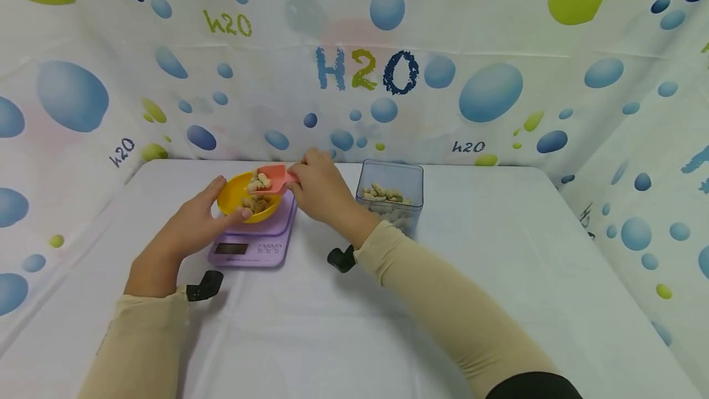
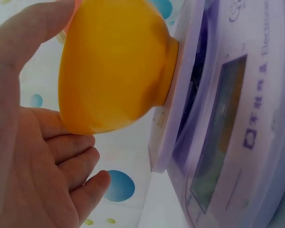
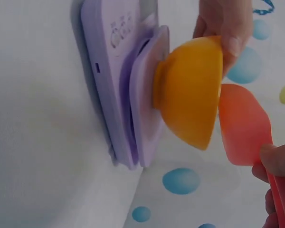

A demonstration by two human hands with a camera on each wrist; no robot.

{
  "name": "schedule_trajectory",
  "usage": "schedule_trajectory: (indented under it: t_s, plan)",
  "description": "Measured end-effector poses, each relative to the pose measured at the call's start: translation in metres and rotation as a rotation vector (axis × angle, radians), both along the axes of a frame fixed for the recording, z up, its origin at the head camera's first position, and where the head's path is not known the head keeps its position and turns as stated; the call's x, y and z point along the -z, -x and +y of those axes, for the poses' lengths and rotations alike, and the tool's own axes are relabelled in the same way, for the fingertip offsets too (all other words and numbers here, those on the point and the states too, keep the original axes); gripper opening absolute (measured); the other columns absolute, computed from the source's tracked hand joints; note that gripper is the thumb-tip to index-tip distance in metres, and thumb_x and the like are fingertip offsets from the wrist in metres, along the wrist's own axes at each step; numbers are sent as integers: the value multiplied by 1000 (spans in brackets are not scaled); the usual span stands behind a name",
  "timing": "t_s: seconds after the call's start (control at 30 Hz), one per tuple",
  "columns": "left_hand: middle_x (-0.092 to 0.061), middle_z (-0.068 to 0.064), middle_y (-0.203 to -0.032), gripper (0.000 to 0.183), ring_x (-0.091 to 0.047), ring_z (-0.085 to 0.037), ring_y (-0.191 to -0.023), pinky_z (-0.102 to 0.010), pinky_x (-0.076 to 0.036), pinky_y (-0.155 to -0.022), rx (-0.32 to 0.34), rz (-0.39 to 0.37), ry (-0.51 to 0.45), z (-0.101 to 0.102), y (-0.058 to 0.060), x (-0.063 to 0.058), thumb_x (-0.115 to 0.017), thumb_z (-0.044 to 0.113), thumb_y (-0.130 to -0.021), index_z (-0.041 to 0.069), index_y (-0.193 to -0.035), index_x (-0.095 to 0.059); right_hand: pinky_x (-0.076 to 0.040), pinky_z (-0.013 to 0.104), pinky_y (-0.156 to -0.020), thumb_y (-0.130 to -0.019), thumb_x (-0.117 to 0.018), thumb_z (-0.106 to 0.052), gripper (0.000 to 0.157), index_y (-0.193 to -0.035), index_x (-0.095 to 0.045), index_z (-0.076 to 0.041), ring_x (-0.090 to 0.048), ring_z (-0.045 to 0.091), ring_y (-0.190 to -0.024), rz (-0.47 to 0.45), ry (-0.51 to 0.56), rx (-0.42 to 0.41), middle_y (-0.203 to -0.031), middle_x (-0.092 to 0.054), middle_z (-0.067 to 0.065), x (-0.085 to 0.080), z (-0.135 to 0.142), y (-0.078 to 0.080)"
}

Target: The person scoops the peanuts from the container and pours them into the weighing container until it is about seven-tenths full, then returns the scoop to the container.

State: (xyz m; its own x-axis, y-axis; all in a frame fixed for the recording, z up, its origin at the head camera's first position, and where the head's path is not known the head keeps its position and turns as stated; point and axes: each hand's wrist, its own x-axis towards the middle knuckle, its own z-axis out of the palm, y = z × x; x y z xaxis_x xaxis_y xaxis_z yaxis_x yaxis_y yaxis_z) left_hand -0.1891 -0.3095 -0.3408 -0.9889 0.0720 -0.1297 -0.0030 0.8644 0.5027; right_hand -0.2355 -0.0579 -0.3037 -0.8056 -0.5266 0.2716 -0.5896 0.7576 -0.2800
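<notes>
A yellow bowl (image 1: 232, 193) with peanuts (image 1: 257, 204) in it stands on the platform of a purple kitchen scale (image 1: 260, 255). My left hand (image 1: 188, 229) steadies the bowl from the left, thumb at the near rim and fingertips against its outer wall. A pinkish-red scoop (image 3: 244, 126) is gripped by its handle in my right hand (image 1: 328, 189). The scoop's blade is over the right side of the bowl, tilted toward it, with several peanuts (image 1: 258, 181) on it. In the right wrist view the blade comes right up to the bowl's rim.
A clear square container (image 1: 389, 172) partly filled with unshelled peanuts (image 1: 388, 194) stands right of the scale, behind my right wrist. White cloth covers the table (image 1: 288, 337). A bubble-patterned curtain (image 1: 354, 128) hangs along the back edge.
</notes>
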Motion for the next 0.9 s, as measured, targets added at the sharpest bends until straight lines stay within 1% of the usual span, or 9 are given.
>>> schedule_trajectory:
  t_s: [0.13, 0.3, 0.4, 0.5, 0.6, 0.7, 0.77, 0.9]
  plan:
    - [-8, -22, -164, 106, -17, -50, -145, -70, -19, -112, 3, 4, -1, 2, 0, 0, -51, 69, -89, 10, -159, 2, -40, 25, -81, -99, -59, -34, 32, -125, -68, -17, -43, 17, -97, 135, -102, 3, -103, -51, -1, 6, -6, 0]
    - [-8, -22, -164, 106, -17, -50, -145, -70, -20, -112, 1, 3, -2, 3, -2, 0, -51, 70, -88, 11, -159, 2, -40, 25, -78, -97, -63, -31, 28, -120, -70, -18, -43, 17, -93, 299, -194, -16, -99, -50, 0, 9, -11, -1]
    - [-8, -21, -164, 107, -17, -50, -145, -70, -20, -112, -3, 2, -4, 2, -2, 0, -51, 71, -88, 11, -159, 2, -43, 24, -76, -98, -61, -24, 23, -117, -71, -18, -45, 18, -92, 402, -226, -41, -99, -52, 1, 10, -14, -2]
    - [-8, -21, -164, 107, -18, -50, -145, -70, -20, -112, -4, 2, -4, 1, -3, 0, -51, 71, -87, 11, -159, 1, -45, 23, -72, -99, -58, -17, 23, -116, -72, -18, -46, 19, -90, 494, -241, -66, -100, -54, 2, 12, -14, -3]
    - [-9, -21, -164, 106, -18, -50, -145, -70, -20, -112, -1, 9, -3, 2, -3, 0, -52, 71, -88, 11, -159, 0, -45, 22, -68, -99, -55, -13, 23, -116, -72, -16, -47, 19, -88, 570, -246, -85, -101, -56, 3, 12, -13, -3]
    - [-9, -21, -164, 106, -19, -51, -145, -70, -21, -112, 1, 17, -2, 2, -3, 0, -52, 70, -88, 10, -159, -1, -45, 22, -64, -99, -55, -13, 23, -114, -73, -13, -48, 20, -84, 629, -233, -104, -102, -59, 6, 11, -11, -2]
    - [-9, -21, -164, 106, -19, -51, -144, -70, -21, -112, 1, 19, 0, 2, -3, 0, -52, 70, -88, 11, -159, -1, -44, 22, -63, -99, -54, -12, 23, -112, -73, -12, -48, 20, -83, 652, -213, -114, -102, -60, 6, 10, -8, -2]
    - [-9, -21, -164, 105, -19, -51, -145, -70, -20, -112, -1, 22, 4, 2, -3, -1, -52, 70, -88, 12, -159, -1, -41, 24, -61, -98, -53, -11, 24, -111, -74, -11, -47, 20, -82, 655, -205, -106, -99, -59, 6, 5, -1, -1]
